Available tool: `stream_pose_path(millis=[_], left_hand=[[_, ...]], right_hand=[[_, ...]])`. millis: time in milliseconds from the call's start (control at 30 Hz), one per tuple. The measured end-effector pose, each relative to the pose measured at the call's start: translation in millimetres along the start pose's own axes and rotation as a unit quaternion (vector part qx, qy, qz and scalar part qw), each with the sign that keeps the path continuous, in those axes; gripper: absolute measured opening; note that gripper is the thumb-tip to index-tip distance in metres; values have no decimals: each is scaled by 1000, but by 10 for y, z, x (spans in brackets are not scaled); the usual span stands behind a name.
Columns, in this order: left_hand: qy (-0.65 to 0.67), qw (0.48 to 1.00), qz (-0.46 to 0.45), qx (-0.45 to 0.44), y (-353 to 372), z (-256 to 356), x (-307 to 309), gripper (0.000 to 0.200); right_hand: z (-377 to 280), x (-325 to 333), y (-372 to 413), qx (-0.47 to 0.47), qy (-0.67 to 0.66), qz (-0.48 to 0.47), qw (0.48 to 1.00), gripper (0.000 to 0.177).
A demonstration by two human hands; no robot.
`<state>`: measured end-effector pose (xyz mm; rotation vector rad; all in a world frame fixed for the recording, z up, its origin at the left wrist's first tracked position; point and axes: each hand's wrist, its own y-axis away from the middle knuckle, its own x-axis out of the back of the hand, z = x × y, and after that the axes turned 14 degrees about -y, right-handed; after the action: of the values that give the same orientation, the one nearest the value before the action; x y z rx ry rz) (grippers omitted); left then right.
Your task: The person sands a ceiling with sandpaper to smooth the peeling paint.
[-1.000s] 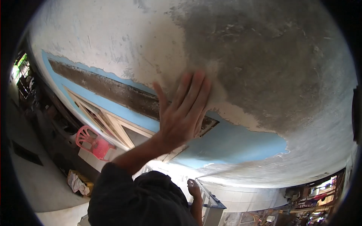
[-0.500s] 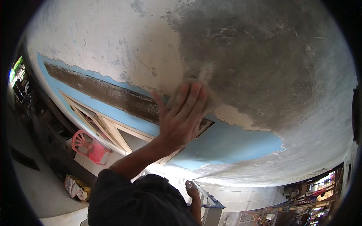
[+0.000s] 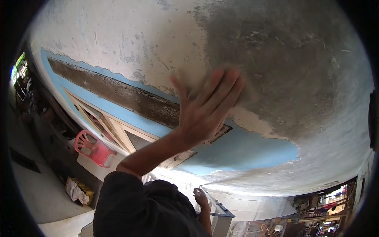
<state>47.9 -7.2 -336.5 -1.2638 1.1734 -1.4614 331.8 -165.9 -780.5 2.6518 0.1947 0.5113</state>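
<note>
My left hand (image 3: 211,100) is raised against the wall (image 3: 169,47), back of the hand toward me and fingers spread. Under its fingers is a blurred greyish thing that I cannot make out. The hand covers the edge between pale plaster and a dark grey patch (image 3: 276,71), just above the blue paint (image 3: 244,150). Lower down, my right hand (image 3: 201,196) is closed around the upper part of a metal ladder (image 3: 222,223), beside my dark shirt.
A long brown recess (image 3: 114,91) runs across the wall above a wooden frame (image 3: 132,142). Down to the left are a red plastic chair (image 3: 94,148) and a yellow crate (image 3: 87,193) with cloth. Wood and assorted clutter (image 3: 292,221) lie at lower right.
My left hand has moved right and slightly up along the wall, with the thing under its fingers. My right hand stays at the ladder. The view has shifted slightly.
</note>
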Motion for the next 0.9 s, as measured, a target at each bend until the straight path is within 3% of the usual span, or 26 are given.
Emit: stream_pose_path(millis=[67,167,267,367,467,667,800,900], left_hand=[[1,1000,13,11,-367,-17,93,45],[62,997,-14,51,-178,49,116,46],[-2,997,-68,32,331,20,54,49],[-8,1000,-11,-2,142,-37,-17,51],[-42,999,-13,5,-336,-73,116,52],[20,996,-76,43,328,47,82,50],[-17,1000,-4,9,-165,-9,21,49],[-26,1000,-11,-1,-355,-33,110,48]], right_hand=[[-122,-23,60,-7,10,-12,1000,36],[-104,-11,59,-16,19,1,1000,36],[-133,-8,-23,-14,4,15,1000,36],[-25,-18,13,-17,-12,8,1000,35],[-3,-39,34,5,-5,-3,1000,34],[88,-25,-64,-5,-11,22,1000,34],[60,-28,3,-18,-3,2,1000,32],[143,-43,7,15,-26,-3,1000,31]])
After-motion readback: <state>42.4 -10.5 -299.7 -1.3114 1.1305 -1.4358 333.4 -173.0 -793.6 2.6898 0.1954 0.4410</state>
